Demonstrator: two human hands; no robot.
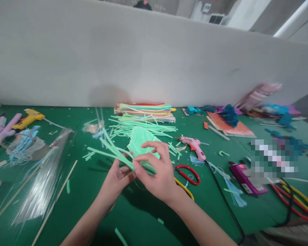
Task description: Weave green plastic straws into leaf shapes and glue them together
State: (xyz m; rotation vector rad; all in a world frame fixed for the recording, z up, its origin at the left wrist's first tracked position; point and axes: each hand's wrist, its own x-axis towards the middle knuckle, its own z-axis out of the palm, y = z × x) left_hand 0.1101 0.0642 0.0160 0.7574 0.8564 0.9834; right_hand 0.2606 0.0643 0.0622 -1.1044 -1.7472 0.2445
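Observation:
A leaf-shaped piece of mint-green pipe cleaners (140,138) is held up above the green table, its loose stem ends (106,150) fanning out to the left. My left hand (119,176) is closed around the gathered stems from below. My right hand (156,174) has thumb and forefinger pinched against the same bundle, while its other fingers curve over the leaf's lower part. A fine thread or wire seems to loop beneath the fingers. Behind the leaf lies a pile of pipe cleaners (146,112) in several colours, green ones in front.
To the right lie a pink glue gun (195,146) with a black cord, red-and-yellow-handled scissors (188,174) and a purple box-like item (246,177). Leftward are a yellow glue gun (30,118), clear plastic sleeves (41,184) and thin sticks (55,201). A pale partition (143,58) stands behind.

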